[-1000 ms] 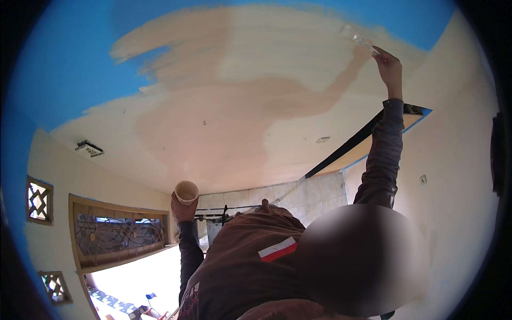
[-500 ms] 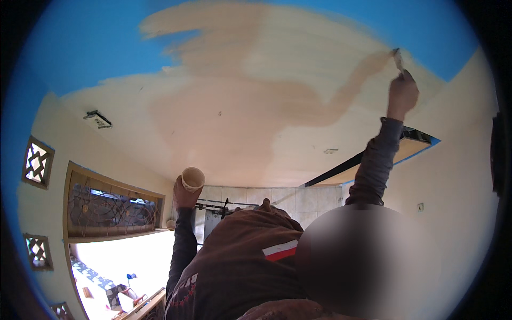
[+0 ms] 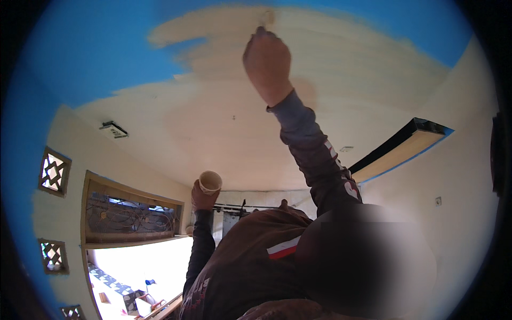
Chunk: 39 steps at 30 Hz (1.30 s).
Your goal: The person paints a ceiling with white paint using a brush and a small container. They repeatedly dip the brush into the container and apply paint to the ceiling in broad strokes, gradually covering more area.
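Observation:
My right hand is raised high at the upper middle, its fingers closed on a paintbrush, mostly hidden behind them. The brush is at a cream-painted area of the ceiling, near its border with blue paint. My left hand grips a pale cup lower down, left of the middle; I cannot make out its contents clearly.
A small fitting is on the ceiling at left. A long dark-edged panel runs along the right. An open doorway with a decorative transom and lattice vents are at left. A switch is on the right wall.
My right hand with the brush has swept from the upper right leftward to the upper middle. My left hand still holds the cup, shifted slightly right in view.

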Available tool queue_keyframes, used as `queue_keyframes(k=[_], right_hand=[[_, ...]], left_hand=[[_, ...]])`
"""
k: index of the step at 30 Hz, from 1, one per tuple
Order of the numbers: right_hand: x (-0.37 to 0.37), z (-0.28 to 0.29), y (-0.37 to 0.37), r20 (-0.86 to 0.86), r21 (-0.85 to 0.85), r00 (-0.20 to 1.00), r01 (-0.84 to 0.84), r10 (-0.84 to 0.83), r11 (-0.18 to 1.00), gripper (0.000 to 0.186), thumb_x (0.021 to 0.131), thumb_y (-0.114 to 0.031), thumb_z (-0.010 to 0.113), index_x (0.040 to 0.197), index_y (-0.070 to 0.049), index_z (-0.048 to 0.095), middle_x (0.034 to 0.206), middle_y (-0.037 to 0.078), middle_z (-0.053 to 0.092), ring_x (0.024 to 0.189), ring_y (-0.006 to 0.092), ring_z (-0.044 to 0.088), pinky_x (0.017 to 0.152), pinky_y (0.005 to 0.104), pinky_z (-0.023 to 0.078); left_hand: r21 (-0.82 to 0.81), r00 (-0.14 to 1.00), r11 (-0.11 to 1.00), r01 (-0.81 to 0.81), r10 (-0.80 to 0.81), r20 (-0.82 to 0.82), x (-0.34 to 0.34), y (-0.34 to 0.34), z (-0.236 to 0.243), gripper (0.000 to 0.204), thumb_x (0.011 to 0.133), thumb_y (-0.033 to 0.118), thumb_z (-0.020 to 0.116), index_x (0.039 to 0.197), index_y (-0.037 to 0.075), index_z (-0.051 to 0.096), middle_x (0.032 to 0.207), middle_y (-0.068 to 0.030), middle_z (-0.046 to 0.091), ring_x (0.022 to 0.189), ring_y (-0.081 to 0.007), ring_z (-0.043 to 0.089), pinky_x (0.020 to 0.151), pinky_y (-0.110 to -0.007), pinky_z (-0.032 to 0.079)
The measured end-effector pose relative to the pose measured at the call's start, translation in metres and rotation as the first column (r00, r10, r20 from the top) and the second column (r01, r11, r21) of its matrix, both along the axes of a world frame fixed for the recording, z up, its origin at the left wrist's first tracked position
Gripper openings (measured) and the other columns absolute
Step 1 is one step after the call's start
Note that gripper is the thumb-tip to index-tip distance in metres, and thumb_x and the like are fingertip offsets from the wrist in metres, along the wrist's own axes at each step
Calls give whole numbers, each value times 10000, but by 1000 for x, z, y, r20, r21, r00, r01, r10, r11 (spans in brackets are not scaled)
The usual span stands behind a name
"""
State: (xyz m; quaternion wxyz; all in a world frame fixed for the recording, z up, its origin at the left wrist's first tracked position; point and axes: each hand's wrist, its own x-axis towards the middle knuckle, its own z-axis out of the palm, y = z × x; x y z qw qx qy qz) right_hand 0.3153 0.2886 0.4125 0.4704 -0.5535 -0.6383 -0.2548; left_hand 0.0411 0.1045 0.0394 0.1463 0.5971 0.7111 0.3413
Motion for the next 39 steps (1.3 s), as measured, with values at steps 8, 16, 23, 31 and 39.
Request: queue_keyframes(k=[8,16,23,31,39], right_hand=[[-116,-13,18,-24,-47,982,-186,185,981,175,803,-39,653,949,49,617,801,166,670,676,285,709,557,358,575],[-211,-32,45,-48,-74,945,-327,324,942,229,782,-4,655,988,87,611,825,186,672,704,287,714,572,354,579],[-265,-42,53,-23,-96,867,-497,498,862,179,782,23,640,945,89,612,842,221,681,751,319,719,608,377,584],[-311,-41,93,-58,-80,682,-731,729,677,90,841,-31,592,826,44,639,778,258,674,743,400,689,676,484,566],[-280,-52,126,-201,-41,687,-718,698,695,171,916,-104,568,925,28,675,814,246,680,768,442,662,712,538,533]], left_hand=[[-37,999,999,-26,27,39,-2,-3,1,830,669,425,896,1287,43,495,1161,-222,646,1093,-431,621,909,-527,521],[-39,999,998,-51,50,-18,0,-4,3,835,670,449,889,1289,50,495,1177,-221,647,1103,-428,621,909,-532,524],[-63,997,996,-68,70,25,2,-6,11,827,671,458,887,1280,59,496,1177,-221,646,1114,-430,616,919,-536,520],[-25,997,997,-77,78,25,3,-8,14,823,671,447,890,1278,51,502,1178,-225,650,1112,-427,623,904,-531,529],[27,996,996,-85,85,-4,2,-4,7,834,655,416,912,1276,32,510,1154,-245,657,1076,-433,642,856,-536,543]])
